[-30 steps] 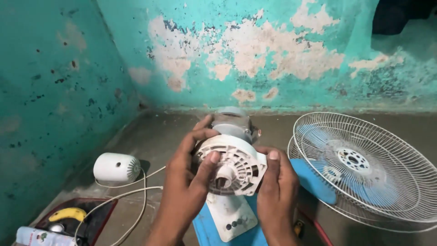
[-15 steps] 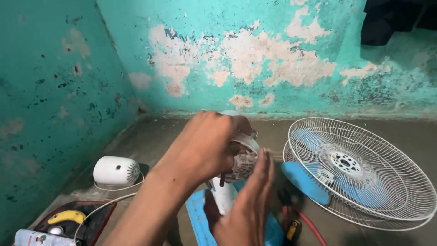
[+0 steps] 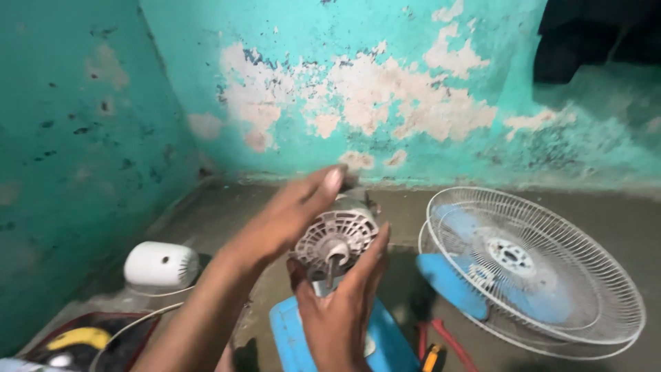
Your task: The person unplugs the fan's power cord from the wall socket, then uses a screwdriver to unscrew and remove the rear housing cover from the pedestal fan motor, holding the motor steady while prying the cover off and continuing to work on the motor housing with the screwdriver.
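A grey-white fan motor [image 3: 337, 238] with a ribbed round front and a short shaft stands on a blue fan base [image 3: 289, 337]. My left hand [image 3: 289, 217] lies over the top and left side of the motor, fingers stretched toward the wall. My right hand [image 3: 341, 310] holds the motor from below and the right, thumb up beside the shaft. The motor's rear is hidden behind my hands.
A white wire fan guard [image 3: 544, 275] with blue blades [image 3: 447, 282] inside lies on the floor at right. A white rear motor cover [image 3: 160, 265] sits at left with a white cable [image 3: 138, 320]. Red-handled pliers [image 3: 441, 337] lie near the base. Peeling turquoise walls stand close.
The motor's front face tilted and turned from facing me. My left hand moved up over its top and my right hand shifted underneath. The view swung slightly left.
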